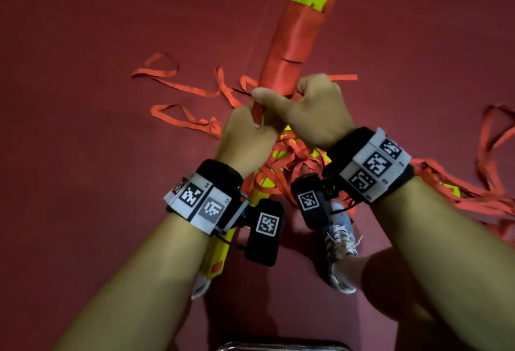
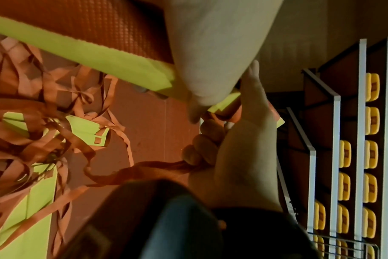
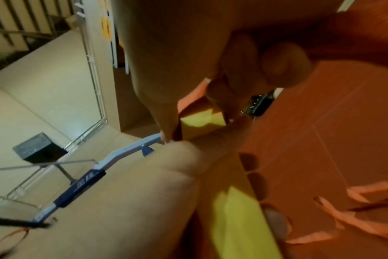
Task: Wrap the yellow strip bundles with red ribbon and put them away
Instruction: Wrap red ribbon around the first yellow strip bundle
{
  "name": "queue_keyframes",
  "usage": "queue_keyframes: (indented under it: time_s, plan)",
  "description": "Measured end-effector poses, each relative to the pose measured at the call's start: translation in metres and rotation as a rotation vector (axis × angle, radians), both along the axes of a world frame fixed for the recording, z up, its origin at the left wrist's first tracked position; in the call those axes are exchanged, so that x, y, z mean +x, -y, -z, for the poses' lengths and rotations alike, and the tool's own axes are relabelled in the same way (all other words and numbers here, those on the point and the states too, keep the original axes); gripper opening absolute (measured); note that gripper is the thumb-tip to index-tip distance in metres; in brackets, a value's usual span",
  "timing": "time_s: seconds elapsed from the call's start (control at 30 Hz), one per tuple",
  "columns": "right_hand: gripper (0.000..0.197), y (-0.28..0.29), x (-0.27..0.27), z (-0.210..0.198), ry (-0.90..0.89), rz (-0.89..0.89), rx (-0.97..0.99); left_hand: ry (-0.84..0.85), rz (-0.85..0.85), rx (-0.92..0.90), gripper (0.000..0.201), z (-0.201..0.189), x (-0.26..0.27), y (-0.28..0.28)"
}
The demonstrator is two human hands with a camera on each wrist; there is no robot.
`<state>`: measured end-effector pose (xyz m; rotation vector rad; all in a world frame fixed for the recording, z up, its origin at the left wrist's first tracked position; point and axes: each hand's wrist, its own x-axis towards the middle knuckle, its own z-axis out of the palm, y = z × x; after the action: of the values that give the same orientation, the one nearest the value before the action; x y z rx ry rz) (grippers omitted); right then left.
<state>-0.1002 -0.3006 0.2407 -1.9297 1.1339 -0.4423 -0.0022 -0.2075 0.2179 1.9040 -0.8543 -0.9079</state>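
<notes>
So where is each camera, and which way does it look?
Head: on the head, facing down at the long red-wrapped bundle of yellow paper strips; left hand, right hand and forearms show.
Left wrist: looks along the left hand gripping a red ribbon strand.
Right wrist: looks along the right hand gripping the bundle.
Shared: all three show the bundle.

Dim warm light, blurred wrist views, edge distortion

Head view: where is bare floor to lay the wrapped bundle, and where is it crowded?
Bare floor left of the ribbon loops, and right of the bundle. Crowded: the ribbon tangle over yellow strips, running to the right edge.
</notes>
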Motion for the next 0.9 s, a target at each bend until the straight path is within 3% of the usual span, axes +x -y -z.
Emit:
queue_keyframes:
  time_s: [0.13,0.3,0.37,0.43,0.53,0.73,0.9]
  plan:
    - [0.057,0.004,0.000,-0.006,0.136,-0.052,0.164,-0.033,0.030,-0.033,0.027,-0.006,0.001,-0.001]
    - [0.049,0.004,-0.005,-0.014,0.375,-0.101,0.335,-0.441,0.158,-0.060,0.014,-0.020,0.015,-0.004]
    - [0.051,0.003,-0.006,-0.017,0.419,-0.111,0.397,-0.519,0.168,-0.047,0.014,-0.023,0.017,-0.006]
    - [0.052,0.004,-0.006,-0.017,0.469,-0.106,0.470,-0.613,0.140,-0.050,0.028,-0.027,0.017,-0.007]
    - [0.047,0.006,-0.005,-0.019,0.520,-0.129,0.547,-0.729,0.107,-0.059,0.015,-0.034,0.016,-0.007]
    - [0.038,0.016,-0.007,-0.017,0.359,-0.168,0.514,-0.587,0.112,-0.145,0.036,-0.028,0.007,-0.005]
    - [0.048,0.020,-0.011,-0.015,0.182,-0.161,0.437,-0.503,0.139,-0.176,0.025,-0.010,0.013,-0.001]
